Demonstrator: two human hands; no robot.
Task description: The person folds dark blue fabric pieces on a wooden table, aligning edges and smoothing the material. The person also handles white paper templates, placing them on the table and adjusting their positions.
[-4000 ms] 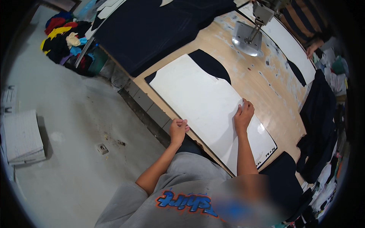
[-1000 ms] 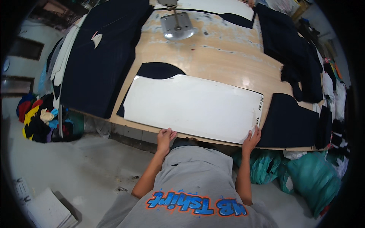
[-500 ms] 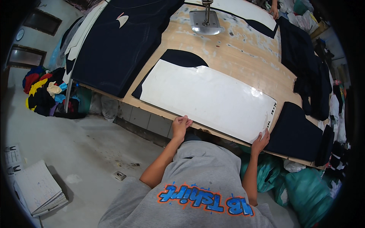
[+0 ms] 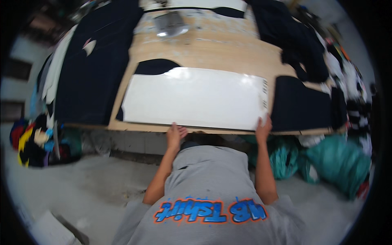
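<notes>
A long white pattern sheet lies on dark navy fabric near the front edge of the table. The fabric shows past the sheet's curved upper left end and along its near side. My left hand is at the table's front edge by the sheet's near side, fingers apart and loosely bent. At the sheet's near right corner rests my right hand, its thumb and fingers spread around that corner. Both hands are slightly blurred, and the undersides of the fingers are hidden.
Large dark fabric covers the table's left side, with a small white piece on it. A cut dark piece lies right of the sheet. A metal-based machine stands at the back. Green bags sit below right.
The whole view has turned and shifted, so the table edge now runs nearly level. My hands stay beside the same sheet. The other person's hand at the far right is out of view.
</notes>
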